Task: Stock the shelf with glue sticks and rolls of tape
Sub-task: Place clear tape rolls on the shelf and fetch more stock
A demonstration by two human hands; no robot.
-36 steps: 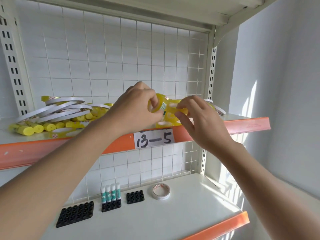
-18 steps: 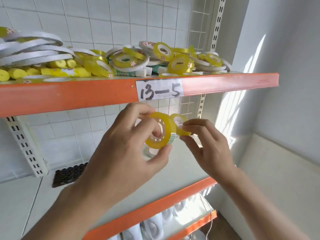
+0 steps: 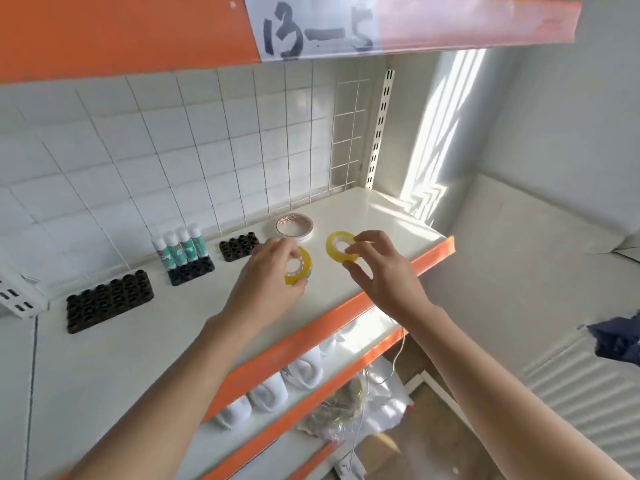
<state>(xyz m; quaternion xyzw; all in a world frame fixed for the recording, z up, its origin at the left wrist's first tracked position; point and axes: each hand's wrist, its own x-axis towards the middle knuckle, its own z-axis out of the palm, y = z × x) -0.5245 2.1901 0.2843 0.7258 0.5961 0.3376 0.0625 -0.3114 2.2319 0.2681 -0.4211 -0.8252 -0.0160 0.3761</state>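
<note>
With our left hand [image 3: 268, 271] pinching one yellow tape roll [image 3: 298, 271] and our right hand [image 3: 375, 268] another [image 3: 341, 245], both above the shelf [image 3: 363, 209], either may roll toward the orange edge [image 3: 346, 306] at 5 o'clock if released tilted.

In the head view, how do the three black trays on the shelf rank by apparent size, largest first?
1. left black tray
2. middle black tray, holding the glue sticks
3. right black tray

The left one is nearest the camera, which may exaggerate it.
</note>
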